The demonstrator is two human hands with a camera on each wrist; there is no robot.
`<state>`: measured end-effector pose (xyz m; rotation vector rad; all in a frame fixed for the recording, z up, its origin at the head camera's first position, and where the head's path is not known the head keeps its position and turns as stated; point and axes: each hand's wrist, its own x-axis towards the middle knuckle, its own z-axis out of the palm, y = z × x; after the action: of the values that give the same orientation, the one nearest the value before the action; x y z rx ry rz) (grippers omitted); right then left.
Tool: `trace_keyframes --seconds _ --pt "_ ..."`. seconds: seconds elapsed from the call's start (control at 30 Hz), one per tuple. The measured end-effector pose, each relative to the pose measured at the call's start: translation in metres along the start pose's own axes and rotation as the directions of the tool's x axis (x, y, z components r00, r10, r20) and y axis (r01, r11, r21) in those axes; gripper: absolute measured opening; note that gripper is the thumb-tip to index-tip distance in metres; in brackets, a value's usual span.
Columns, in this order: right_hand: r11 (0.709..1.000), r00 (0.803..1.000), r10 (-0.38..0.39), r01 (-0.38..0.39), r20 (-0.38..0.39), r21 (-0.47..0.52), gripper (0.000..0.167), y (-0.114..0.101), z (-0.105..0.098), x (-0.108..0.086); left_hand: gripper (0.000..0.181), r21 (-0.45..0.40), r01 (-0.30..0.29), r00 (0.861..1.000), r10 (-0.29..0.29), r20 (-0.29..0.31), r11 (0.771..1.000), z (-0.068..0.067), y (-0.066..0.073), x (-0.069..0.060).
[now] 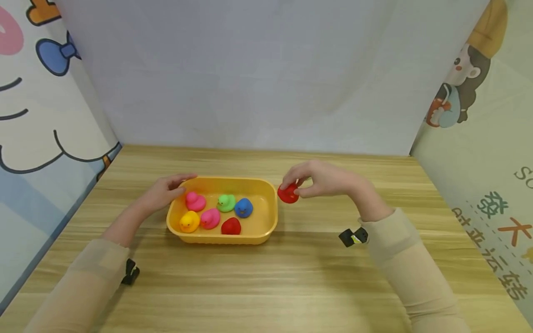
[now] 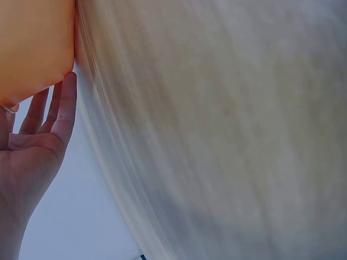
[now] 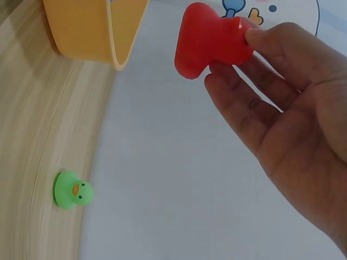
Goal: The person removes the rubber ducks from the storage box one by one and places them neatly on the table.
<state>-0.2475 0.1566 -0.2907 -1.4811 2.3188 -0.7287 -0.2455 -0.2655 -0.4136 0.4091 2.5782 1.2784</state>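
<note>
My right hand (image 1: 322, 178) pinches a red rubber duck (image 1: 288, 193) between thumb and fingers, just outside the right end of a yellow plastic basket (image 1: 262, 185). In the right wrist view, that red duck (image 3: 203, 40) is in the air beside the basket (image 3: 81, 32). At the basket's back left corner, my left hand (image 1: 164, 192) touches the rim with fairly straight fingers; the left wrist view shows the fingertips against the outer wall. Inside lie two pink ducks (image 1: 210, 218), a yellow duck (image 1: 189, 222), a green duck (image 1: 226, 203), a blue duck (image 1: 243, 208) and another red duck (image 1: 231, 226).
Another green duck (image 3: 70, 189) stands on the wooden table (image 3: 32, 135) in the right wrist view; the head view does not show it. A pale backdrop (image 1: 250, 74) rises behind the table. Printed cartoon panels (image 1: 491, 152) stand at both sides.
</note>
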Motion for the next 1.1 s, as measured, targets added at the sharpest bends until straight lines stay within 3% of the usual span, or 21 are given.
trace_keyframes --seconds 0.23,0.67,1.1 --pt "0.999 0.999 -0.003 0.002 -0.039 -0.034 0.025 0.005 -0.007 -0.013 0.043 -0.003 -0.002 1.0 0.002 0.0 1.0 0.0 0.001 0.0" --pt "0.996 0.983 0.036 -0.05 -0.181 -0.078 0.028 0.015 -0.009 -0.033 0.044 -0.01 -0.003 1.0 0.003 0.006 1.0 -0.001 0.001 0.0" --pt "0.987 0.97 0.104 -0.129 -0.221 -0.101 0.031 0.032 -0.008 -0.045 0.044 -0.01 -0.003 1.0 0.003 0.005 1.0 -0.001 0.001 0.0"
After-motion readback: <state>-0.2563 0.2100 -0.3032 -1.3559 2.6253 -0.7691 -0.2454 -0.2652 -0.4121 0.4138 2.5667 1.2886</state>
